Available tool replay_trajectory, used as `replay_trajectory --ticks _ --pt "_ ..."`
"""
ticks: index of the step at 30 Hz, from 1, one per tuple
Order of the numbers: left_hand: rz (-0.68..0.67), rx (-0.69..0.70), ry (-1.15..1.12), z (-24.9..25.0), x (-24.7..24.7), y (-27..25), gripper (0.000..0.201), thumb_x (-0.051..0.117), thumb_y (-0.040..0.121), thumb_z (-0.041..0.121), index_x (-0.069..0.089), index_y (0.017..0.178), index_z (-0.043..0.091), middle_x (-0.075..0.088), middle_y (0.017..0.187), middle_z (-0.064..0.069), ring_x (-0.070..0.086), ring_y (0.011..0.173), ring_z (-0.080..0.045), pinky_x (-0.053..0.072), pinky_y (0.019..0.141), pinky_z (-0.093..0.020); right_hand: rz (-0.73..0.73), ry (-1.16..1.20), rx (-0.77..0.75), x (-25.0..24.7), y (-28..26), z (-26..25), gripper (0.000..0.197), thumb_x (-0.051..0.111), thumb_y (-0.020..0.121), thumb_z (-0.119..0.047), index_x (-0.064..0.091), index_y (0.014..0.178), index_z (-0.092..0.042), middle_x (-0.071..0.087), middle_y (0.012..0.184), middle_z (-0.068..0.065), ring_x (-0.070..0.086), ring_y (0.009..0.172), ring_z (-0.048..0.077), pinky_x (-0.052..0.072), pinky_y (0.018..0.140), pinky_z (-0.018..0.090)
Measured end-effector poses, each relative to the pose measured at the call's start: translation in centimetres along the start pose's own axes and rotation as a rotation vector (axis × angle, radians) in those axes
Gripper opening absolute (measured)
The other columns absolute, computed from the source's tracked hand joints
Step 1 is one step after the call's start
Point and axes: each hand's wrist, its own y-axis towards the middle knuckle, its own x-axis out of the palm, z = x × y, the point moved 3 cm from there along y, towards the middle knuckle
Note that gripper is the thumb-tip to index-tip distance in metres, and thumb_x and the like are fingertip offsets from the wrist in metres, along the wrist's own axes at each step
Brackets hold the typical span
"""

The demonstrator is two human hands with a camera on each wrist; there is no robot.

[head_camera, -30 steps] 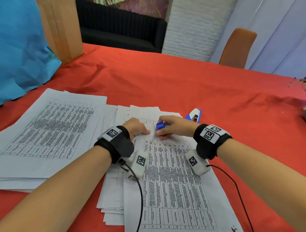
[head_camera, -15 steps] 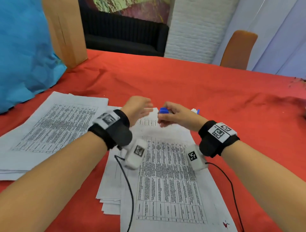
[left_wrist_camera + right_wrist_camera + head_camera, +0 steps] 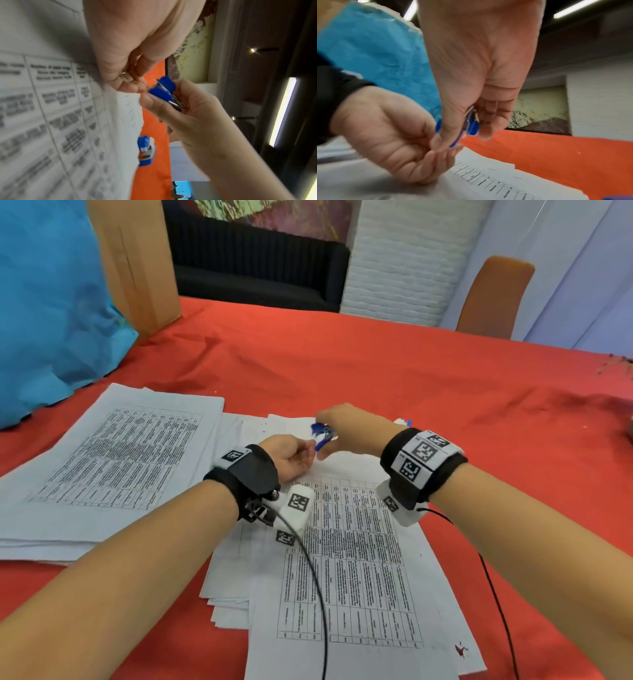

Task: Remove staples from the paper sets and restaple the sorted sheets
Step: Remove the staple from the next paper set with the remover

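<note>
the right hand [image 3: 346, 428] pinches the staple remover [image 3: 163, 90]; beside it the left hand [image 3: 291, 457] curls, contents unclear; a freed staple may drop unseen.

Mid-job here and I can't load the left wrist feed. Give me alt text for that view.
The right hand pinches a blue staple remover by its grips, while the left hand's curled fingertips reach to its metal claws. Below lie blurred printed sheets, with a blue stapler on the red tablecloth beside them.
</note>
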Motion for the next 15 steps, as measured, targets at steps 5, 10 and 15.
replay_trajectory --ticks 5,10,15 --pt "0.092 0.348 1.078 1.6 0.8 0.1 0.015 0.064 0.085 0.010 0.060 0.072 0.004 0.053 0.062 -0.006 0.047 0.055 -0.018 0.040 0.056 -0.026 -0.126 -0.135 0.076 2.4 0.3 1.1 0.036 0.079 0.073 -0.035 0.063 0.096 -0.012 0.054 0.088 0.000 0.060 0.088 0.025 0.050 0.071 0.035" --pt "0.062 0.218 1.554 1.6 1.2 0.7 0.018 0.075 0.076 0.017 0.058 0.078 0.010 0.055 0.062 -0.002 0.049 0.054 -0.016 0.044 0.064 -0.026 -0.193 -0.147 0.047 3.1 1.5 0.3 0.037 0.076 0.077 -0.037 0.065 0.101 -0.011 0.065 0.096 0.005 0.060 0.084 0.025 0.044 0.065 0.030" --pt "0.049 0.207 1.569 1.9 1.1 1.3 0.020 0.076 0.078 0.018 0.058 0.082 0.010 0.056 0.064 -0.003 0.051 0.055 -0.018 0.046 0.063 -0.026 -0.317 -0.259 -0.007 3.1 2.4 -0.9 0.038 0.075 0.080 -0.034 0.064 0.107 -0.010 0.054 0.090 0.001 0.056 0.080 0.024 0.041 0.062 0.030"
